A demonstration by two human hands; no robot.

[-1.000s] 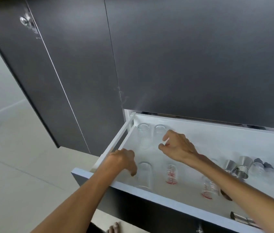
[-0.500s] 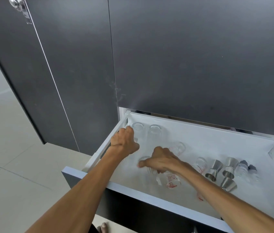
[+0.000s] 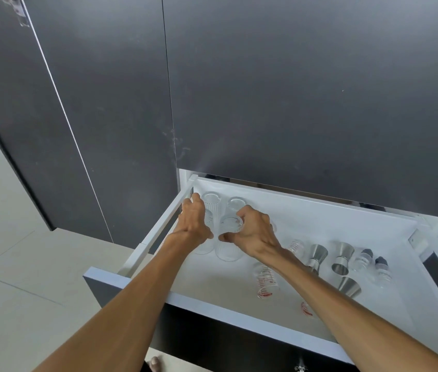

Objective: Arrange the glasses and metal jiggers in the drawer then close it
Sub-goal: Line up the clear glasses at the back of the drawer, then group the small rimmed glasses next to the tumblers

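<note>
The white drawer (image 3: 212,304) stands pulled out. Two clear glasses (image 3: 210,200) stand upright in its back left corner. Just in front of them, my left hand (image 3: 195,224) grips a clear glass (image 3: 202,247) from above. My right hand (image 3: 255,232) holds a second clear tall glass (image 3: 228,244) by its rim, right beside the first. Three metal jiggers (image 3: 342,257) stand and lie to the right. Red-marked measuring glasses (image 3: 266,281) are scattered mid-drawer, one partly hidden under my right forearm.
Two small clear bottles with dark caps (image 3: 371,264) stand at the drawer's right end. Dark cabinet fronts (image 3: 293,89) rise above and to the left. Pale tiled floor (image 3: 11,264) lies at the left, and a toe shows below the drawer front.
My right hand has carried a clear glass from mid-drawer toward the back left, beside the glass under my left hand. My left hand stays near the back left corner.
</note>
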